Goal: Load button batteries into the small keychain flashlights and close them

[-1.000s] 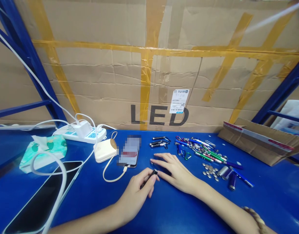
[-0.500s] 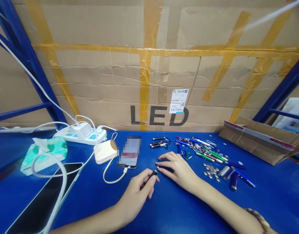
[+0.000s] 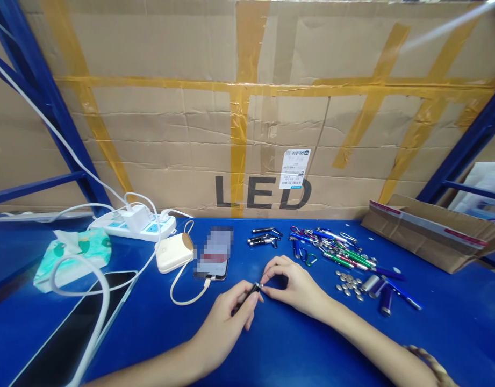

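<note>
My left hand (image 3: 227, 317) grips a slim black keychain torch (image 3: 247, 296) by its barrel, with the tip pointing right. My right hand (image 3: 295, 286) comes in from the right, its thumb and fingertips pinching a small silver piece (image 3: 261, 286) right at that tip. Whether the piece is a button cell or part of the torch is too small to tell. Beyond the hands lie a tangle of keychain pens with carabiners (image 3: 331, 247) and a pile of silver button cells (image 3: 348, 285).
A few black torches (image 3: 263, 237) lie on the blue table (image 3: 311, 344), with blue and silver barrels (image 3: 386, 298) to the right. On the left are a phone (image 3: 213, 252), power bank (image 3: 174, 252), power strip (image 3: 134, 226) and tissue pack (image 3: 72, 258). A cardboard flap (image 3: 428, 231) sits right.
My right hand has slid left and its fingers have closed around the tip of the black torch. My left hand has barely moved.
</note>
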`<state>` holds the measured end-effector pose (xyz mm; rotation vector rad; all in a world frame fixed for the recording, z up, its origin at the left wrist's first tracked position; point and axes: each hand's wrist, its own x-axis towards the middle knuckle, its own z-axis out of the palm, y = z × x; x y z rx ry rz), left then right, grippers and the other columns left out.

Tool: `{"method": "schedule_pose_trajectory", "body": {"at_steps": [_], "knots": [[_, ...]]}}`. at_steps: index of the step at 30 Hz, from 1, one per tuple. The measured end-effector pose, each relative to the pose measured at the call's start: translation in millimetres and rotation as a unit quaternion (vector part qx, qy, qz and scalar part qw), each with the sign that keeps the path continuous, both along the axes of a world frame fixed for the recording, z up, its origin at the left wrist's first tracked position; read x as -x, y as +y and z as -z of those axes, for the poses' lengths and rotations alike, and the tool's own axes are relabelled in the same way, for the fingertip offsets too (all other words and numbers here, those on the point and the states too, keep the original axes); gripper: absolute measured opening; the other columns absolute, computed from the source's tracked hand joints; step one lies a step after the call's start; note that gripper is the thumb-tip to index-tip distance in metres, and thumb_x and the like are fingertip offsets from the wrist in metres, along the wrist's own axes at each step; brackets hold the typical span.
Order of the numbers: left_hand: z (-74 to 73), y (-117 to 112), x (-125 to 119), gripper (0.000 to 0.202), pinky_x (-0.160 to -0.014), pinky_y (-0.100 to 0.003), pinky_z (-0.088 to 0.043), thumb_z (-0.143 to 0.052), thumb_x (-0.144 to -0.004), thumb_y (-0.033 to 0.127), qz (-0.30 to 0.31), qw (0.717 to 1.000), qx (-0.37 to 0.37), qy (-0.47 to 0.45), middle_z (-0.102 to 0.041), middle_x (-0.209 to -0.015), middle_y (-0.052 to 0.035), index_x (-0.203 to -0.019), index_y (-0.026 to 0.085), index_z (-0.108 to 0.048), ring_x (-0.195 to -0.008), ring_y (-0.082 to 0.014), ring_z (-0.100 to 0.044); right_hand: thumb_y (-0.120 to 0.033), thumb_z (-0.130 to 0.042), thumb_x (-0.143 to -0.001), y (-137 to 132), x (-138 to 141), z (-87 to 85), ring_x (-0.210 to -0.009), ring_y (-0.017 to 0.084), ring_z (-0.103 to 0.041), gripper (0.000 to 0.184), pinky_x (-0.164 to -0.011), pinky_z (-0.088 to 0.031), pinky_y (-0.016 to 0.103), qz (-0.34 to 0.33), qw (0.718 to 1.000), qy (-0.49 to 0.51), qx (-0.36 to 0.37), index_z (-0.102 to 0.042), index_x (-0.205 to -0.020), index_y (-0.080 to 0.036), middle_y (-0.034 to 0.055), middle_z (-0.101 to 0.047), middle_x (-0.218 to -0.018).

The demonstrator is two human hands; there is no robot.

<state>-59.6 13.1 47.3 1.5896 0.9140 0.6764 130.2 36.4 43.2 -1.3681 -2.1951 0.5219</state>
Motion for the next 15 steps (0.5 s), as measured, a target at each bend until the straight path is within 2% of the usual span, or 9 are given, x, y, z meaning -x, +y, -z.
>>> {"method": "schedule_pose_trajectory", "body": {"at_steps": [4, 9, 15], "knots": [[0.2, 0, 0, 0.03, -0.054, -0.024, -0.027, -0.036, -0.09, 0.041, 0.002, 1.0, -0.001, 0.0, -0.04, -0.051, 0.0062, -0.079, 0.017, -0.05, -0.052, -0.0118, -0.036, -0.023, -0.066, -0.074, -1, 1, -0.3, -0.079, 0.016, -0.056, 0.002, -0.073, -0.046, 0.031, 0.0, 0.999, -0.003, -0.045, -0.068, -0.074, -0.022, 0.0012, -0.063, -0.083], [3.5, 2, 0, 0.029, -0.056, -0.023, -0.029, -0.035, -0.091, 0.039, 0.009, 1.0, -0.009, -0.009, -0.041, -0.052, 0.0059, -0.085, 0.016, -0.051, -0.053, -0.0123, -0.039, -0.023, -0.061, -0.078, -9, 7, -7.5, -0.076, 0.015, -0.058, 0.006, -0.069, -0.049, 0.028, 0.014, 0.98, 0.117, -0.16, -0.067, -0.078, -0.02, 0.0037, -0.061, -0.081], [5.3, 2, 0, 0.029, -0.056, -0.023, -0.029, -0.033, -0.091, 0.038, 0.015, 1.0, -0.008, -0.007, -0.042, -0.053, 0.0059, -0.083, 0.016, -0.05, -0.053, -0.0117, -0.038, -0.019, -0.059, -0.08, -17, 11, -13.0, -0.074, 0.013, -0.058, 0.012, -0.063, -0.051, 0.025, -0.06, 0.965, 0.16, -0.197, -0.069, -0.086, -0.021, 0.0044, -0.06, -0.081]]}}
